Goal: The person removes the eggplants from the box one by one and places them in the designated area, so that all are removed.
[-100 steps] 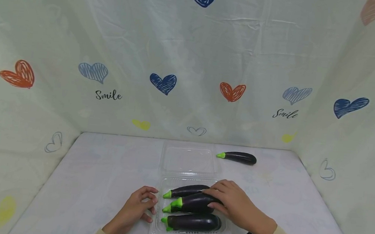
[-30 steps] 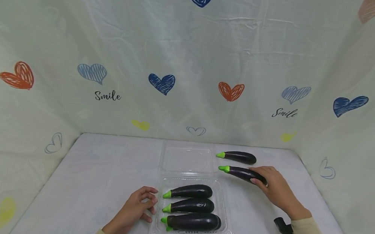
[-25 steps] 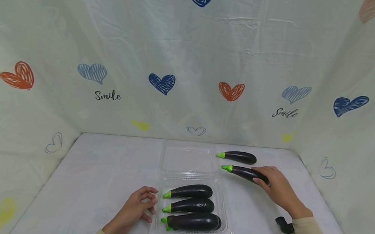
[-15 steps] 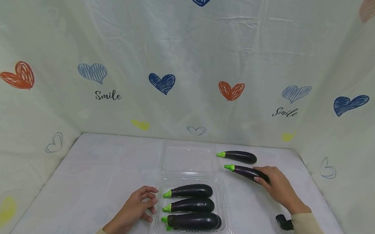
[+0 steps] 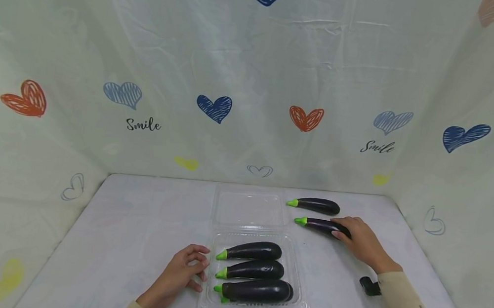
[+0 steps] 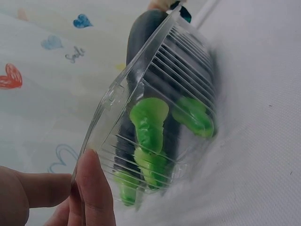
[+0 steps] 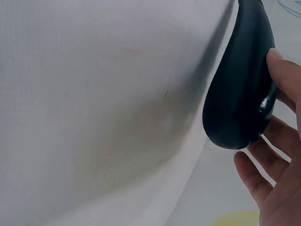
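Observation:
My right hand (image 5: 361, 243) grips the thick end of a dark purple eggplant (image 5: 318, 224) by thumb and fingers, its bright green stem pointing left. In the right wrist view this eggplant (image 7: 240, 89) is close over the white cloth. A clear plastic clamshell box (image 5: 301, 278) lies with its lid folded back, several eggplants (image 5: 256, 291) inside, one partly hidden under the front one. At the box's left edge is my left hand (image 5: 179, 274); the left wrist view shows its thumb and fingers (image 6: 94, 188) pinching the clear rim (image 6: 96, 117).
One more eggplant (image 5: 318, 205) lies on the white table (image 5: 146, 223) near the back, right of the lid (image 5: 248, 208). A black device (image 5: 369, 286) hangs by my right wrist. A curtain (image 5: 255, 65) printed with hearts closes off the back and sides.
My right hand has lifted one eggplant out of the box and carried it back and right, near the loose one; lately it has shifted slightly left. The left hand stays at the box.

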### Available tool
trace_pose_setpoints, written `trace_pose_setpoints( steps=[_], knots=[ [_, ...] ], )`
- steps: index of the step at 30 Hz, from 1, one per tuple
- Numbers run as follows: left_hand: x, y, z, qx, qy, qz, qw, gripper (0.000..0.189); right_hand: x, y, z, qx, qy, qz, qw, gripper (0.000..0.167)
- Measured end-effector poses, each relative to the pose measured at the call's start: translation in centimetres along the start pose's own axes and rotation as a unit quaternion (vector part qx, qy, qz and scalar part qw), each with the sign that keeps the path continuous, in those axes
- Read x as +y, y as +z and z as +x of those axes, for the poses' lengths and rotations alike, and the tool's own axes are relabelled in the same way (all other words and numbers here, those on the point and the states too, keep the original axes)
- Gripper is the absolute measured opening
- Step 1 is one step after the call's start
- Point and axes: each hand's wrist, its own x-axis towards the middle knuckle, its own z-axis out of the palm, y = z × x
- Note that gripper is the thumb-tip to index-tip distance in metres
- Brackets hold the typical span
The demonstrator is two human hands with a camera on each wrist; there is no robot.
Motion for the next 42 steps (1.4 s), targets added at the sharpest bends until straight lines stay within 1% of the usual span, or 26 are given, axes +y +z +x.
trace_pose_setpoints(
  steps=[3, 9, 19, 26, 34, 42],
  knots=[
    [0.0, 0.0, 0.0, 0.000, -0.001, -0.003, 1.0000, 0.037, 0.2, 0.3, 0.3, -0.004, -0.001, -0.008, 1.0000, 0.037],
    [0.0, 0.1, 0.0, 0.001, 0.000, -0.003, 1.0000, 0.037, 0.1, 0.8, 0.9, -0.001, -0.020, -0.034, 0.9992, 0.037],
    [0.1, 0.1, -0.1, 0.002, -0.001, 0.001, 1.0000, 0.037, -0.1, 1.5, 1.9, 0.046, -0.062, -0.079, 0.9939, 0.034],
    [0.1, 0.1, 0.0, 0.004, -0.007, 0.005, 1.0000, 0.037, -0.4, 2.0, 2.3, 0.056, -0.053, -0.097, 0.9923, 0.034],
    [0.2, 0.1, 0.0, 0.003, -0.007, 0.004, 1.0000, 0.038, -0.7, 2.3, 2.9, 0.046, -0.037, -0.107, 0.9924, 0.037],
    [0.1, 0.1, 0.0, -0.001, -0.006, 0.003, 1.0000, 0.038, -1.2, 2.3, 3.6, 0.052, -0.046, -0.110, 0.9915, 0.035]
  ],
)
